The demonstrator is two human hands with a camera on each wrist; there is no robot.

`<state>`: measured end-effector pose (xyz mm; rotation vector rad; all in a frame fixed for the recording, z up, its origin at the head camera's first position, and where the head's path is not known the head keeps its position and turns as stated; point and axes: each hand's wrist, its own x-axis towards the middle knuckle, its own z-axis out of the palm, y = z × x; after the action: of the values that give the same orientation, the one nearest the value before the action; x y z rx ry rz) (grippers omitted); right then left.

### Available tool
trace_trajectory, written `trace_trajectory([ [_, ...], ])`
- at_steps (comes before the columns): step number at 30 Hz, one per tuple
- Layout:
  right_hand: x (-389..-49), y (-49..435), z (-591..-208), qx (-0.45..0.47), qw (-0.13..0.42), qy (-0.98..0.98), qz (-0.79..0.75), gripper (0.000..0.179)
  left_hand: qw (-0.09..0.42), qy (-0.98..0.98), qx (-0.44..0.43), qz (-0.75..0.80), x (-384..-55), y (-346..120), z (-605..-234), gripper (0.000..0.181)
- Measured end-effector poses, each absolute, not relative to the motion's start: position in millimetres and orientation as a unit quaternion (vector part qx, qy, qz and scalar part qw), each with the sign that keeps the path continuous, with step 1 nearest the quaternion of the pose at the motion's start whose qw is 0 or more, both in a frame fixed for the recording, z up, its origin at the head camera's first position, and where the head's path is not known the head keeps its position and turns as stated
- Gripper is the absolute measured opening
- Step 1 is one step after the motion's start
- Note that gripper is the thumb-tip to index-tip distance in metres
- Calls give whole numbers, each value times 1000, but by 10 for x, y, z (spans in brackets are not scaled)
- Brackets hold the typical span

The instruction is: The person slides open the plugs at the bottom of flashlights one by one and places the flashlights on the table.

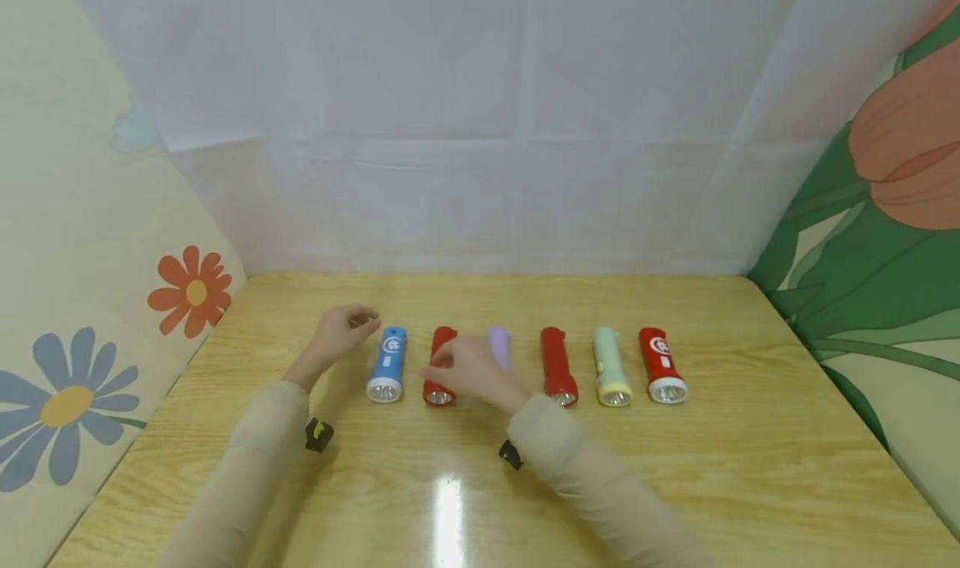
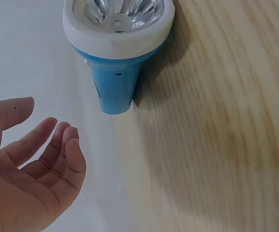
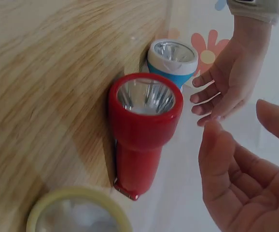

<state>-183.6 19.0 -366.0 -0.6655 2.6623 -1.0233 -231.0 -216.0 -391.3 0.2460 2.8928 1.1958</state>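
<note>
Glossy wooden table (image 1: pixel 750 468) against white sheet (image 1: pixel 487 135), flowered walls (image 1: pixel 90 243).

desk (image 1: pixel 675 485): wooden, glossy | row across frame centre: blue torch (image 1: pixel 387 365), red torch (image 1: pixel 439 368), purple torch (image 1: pixel 498 347), red torch (image 1: pixel 558 366), green torch (image 1: pixel 611 368), red torch (image 1: pixel 662 366)

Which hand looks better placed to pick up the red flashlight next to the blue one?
Probably the right hand: it hovers open just over the red flashlight, fingers reaching toward it. The left hand sits empty on the far side of the blue flashlight, farther away.
</note>
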Motion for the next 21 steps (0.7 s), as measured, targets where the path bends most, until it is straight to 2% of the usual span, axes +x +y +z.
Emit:
trace_trajectory([
  [6,-1816,61,-3625,-204,124,907,-347,24,14,922,74,380,-2346,-2154,-3896,31],
  [14,-1780,-96,-3644,-167,182,894,-373,43,54,914,61,398,-2393,-2197,-3933,33],
  [21,-1784,-252,-3697,-139,175,887,-405,44,106,910,54,397,-2454,-2233,-3935,38],
])
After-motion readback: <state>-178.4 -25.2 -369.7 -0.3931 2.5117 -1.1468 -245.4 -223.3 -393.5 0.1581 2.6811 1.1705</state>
